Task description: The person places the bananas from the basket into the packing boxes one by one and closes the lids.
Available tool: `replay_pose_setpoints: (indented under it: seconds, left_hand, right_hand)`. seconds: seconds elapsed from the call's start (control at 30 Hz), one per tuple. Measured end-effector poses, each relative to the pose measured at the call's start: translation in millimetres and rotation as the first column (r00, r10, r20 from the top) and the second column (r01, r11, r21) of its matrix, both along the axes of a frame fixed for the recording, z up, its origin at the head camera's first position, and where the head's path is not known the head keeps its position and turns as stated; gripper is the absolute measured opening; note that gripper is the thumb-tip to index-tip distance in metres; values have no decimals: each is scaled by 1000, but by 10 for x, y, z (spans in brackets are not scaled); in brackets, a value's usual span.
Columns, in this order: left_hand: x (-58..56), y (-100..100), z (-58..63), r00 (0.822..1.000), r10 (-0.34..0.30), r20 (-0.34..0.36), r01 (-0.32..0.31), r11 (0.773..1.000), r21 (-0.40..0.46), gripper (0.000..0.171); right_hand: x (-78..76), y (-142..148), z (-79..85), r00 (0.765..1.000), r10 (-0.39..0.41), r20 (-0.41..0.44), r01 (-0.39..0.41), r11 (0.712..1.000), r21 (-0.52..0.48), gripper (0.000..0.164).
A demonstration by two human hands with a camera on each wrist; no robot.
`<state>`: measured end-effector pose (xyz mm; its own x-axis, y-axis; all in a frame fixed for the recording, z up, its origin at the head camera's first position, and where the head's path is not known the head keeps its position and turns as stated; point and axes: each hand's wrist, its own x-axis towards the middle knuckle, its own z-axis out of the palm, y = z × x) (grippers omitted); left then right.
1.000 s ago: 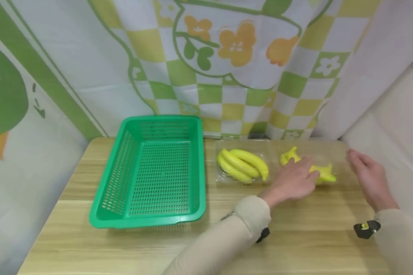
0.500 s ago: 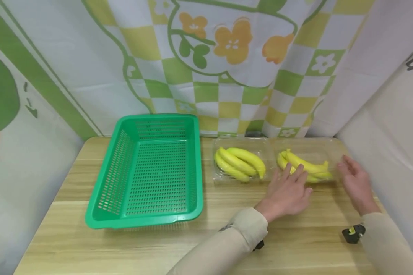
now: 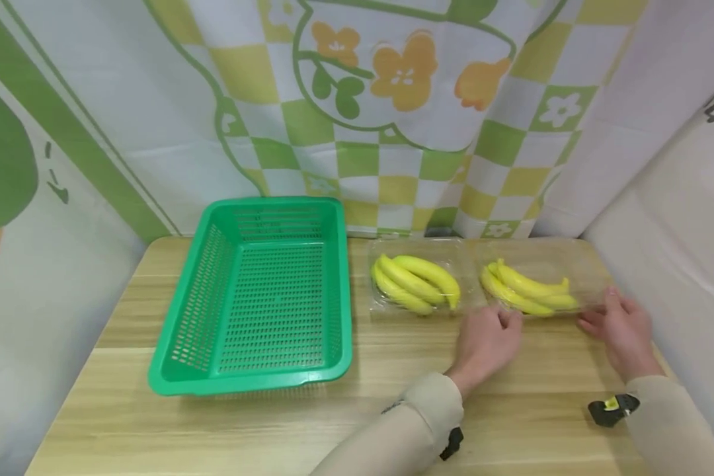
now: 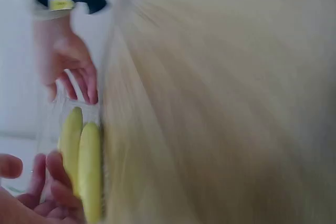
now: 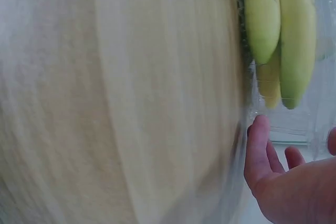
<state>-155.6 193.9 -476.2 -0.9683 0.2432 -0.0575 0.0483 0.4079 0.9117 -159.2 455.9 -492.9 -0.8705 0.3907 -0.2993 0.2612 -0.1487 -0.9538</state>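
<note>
At the right of the table, yellow bananas (image 3: 526, 289) lie in a clear plastic box (image 3: 586, 264). My left hand (image 3: 488, 340) is at the box's near left edge, its fingers bent in the left wrist view, with the thumb apart from them. I cannot tell whether these fingers pinch the plastic. My right hand (image 3: 626, 330) grips the right end of the box; its fingertips are against the end wall in the right wrist view, while the thumb is mostly cut off by the frame. Just left of this box stands a second clear plastic box (image 3: 416, 240) with several bananas (image 3: 413, 284).
A green perforated basket (image 3: 345, 311) stands on the left half of the wooden table (image 3: 393, 363), tilted slightly in view. Behind the table hangs a patterned curtain (image 3: 357, 158). White cloth (image 3: 678, 218) closes off the right side.
My left hand has drawn back from over the bananas to the box's near edge, and its fingers have curled. My right hand has come in along the right end; the bananas now lie flatter.
</note>
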Motion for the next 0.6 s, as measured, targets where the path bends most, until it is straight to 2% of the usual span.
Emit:
replay_pose_setpoints:
  seconds: [0.03,0.1,0.17,0.27,0.43,0.6]
  left_hand:
    - [-2,30,-16,994,38,102,-44,997,67,51]
    - [-17,95,-51,960,95,264,-135,982,136,61]
    - [-45,143,-88,924,129,359,-197,967,160,59]
    - [-92,183,-149,896,148,418,-258,941,221,46]
    - [-139,244,-173,879,105,466,-292,890,350,22]
    - [-153,291,-136,855,120,505,-343,861,376,19]
  right_hand:
    - [6,6,-10,1000,-2,8,3,1000,-17,44]
    - [13,14,-24,1000,-11,21,12,999,-41,34]
    - [19,15,-23,1000,-2,20,3,999,-53,32]
    - [26,34,-11,1000,24,2,-24,997,-70,32]
    - [44,84,28,998,65,-5,-66,996,-66,40]
    - [36,83,102,996,61,58,-60,998,-18,45]
